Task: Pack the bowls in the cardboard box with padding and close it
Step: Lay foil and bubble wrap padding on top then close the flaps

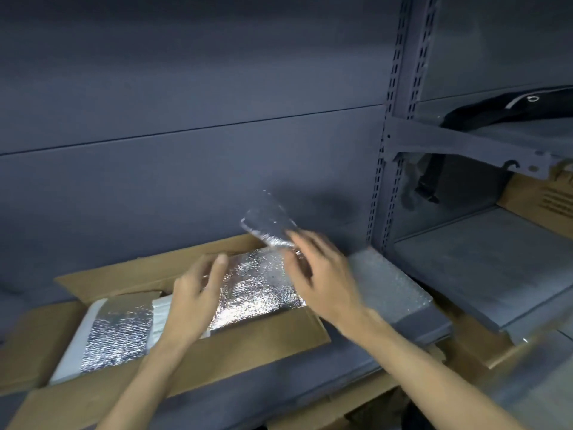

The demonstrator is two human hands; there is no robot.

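Note:
An open cardboard box (254, 339) lies on a grey shelf, its flaps spread outward. Silver foil padding (257, 290) fills the right part of the box, and a second foil piece (114, 336) with white edges lies at the left. My left hand (198, 293) rests with straight fingers on the foil near the box's middle. My right hand (319, 274) pinches the lifted far end of the foil sheet (269, 225), which sticks up above the box's back edge. No bowls are visible; the padding covers the inside.
A grey foam block (390, 293) sits right of the box. Slotted shelf uprights (393, 125) stand behind it. Further right are grey shelves (496, 268), a black bag (508, 110) and another cardboard box (545, 200).

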